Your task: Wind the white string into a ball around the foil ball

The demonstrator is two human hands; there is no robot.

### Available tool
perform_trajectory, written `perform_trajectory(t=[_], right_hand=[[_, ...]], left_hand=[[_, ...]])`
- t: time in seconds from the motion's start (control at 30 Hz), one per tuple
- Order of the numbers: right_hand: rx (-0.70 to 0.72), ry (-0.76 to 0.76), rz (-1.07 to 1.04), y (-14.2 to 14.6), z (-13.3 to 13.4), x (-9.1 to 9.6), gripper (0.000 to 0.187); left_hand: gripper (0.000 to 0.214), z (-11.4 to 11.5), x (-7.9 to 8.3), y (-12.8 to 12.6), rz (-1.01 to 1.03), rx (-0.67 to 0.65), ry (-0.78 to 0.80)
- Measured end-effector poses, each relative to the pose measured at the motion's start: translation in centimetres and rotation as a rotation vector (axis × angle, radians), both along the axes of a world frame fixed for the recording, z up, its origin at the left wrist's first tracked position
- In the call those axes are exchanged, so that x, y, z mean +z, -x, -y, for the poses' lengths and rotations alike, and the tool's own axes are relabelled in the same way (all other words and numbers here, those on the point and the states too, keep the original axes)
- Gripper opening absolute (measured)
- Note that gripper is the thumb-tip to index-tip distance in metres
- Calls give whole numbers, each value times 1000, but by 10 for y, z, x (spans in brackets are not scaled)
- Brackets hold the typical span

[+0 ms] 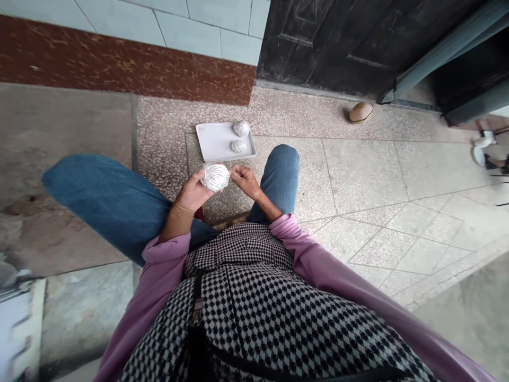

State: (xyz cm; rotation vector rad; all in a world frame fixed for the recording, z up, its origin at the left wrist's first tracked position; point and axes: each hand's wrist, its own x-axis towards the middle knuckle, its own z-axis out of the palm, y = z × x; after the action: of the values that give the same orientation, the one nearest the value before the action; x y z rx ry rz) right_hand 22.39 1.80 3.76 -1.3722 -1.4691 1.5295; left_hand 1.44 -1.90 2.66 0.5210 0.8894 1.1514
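Note:
In my left hand [194, 192] rests a white ball of yarn [215, 177], its strands wound crosswise and glossy. The fingers curl around it from the left and below. Close against the ball's right side, my right hand [245, 179] is closed in a pinch; a thin strand seems to run to its fingertips, though it is too fine to see clearly. Just beyond my hands a white tray [212, 143] lies on the floor. On its right side sit a larger white yarn ball [241, 128] and a smaller white yarn ball [238, 146].
My jeans-clad knees [280, 164] flank the work. Past the tray runs a tiled wall with a reddish-brown base [159, 74]. A dark door [318, 53] stands at the upper right, with a rounded beige object [361, 112] on the speckled floor before it.

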Motion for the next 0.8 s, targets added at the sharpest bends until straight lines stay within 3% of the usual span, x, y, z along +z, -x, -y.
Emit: perform_trajectory(t=[0.17, 0.3, 0.53, 0.8], right_hand=[[59, -27, 28, -1, 10, -2, 57], [96, -43, 2, 2, 14, 3, 45], [108, 51, -87, 6, 15, 9, 56], [-37, 220, -336, -26, -5, 8, 75]], left_hand=[[55, -4, -7, -1, 40, 102, 46], [57, -6, -1, -3, 86, 168, 46], [55, -9, 17, -6, 193, 295, 82], [54, -12, 30, 9, 311, 443, 115]])
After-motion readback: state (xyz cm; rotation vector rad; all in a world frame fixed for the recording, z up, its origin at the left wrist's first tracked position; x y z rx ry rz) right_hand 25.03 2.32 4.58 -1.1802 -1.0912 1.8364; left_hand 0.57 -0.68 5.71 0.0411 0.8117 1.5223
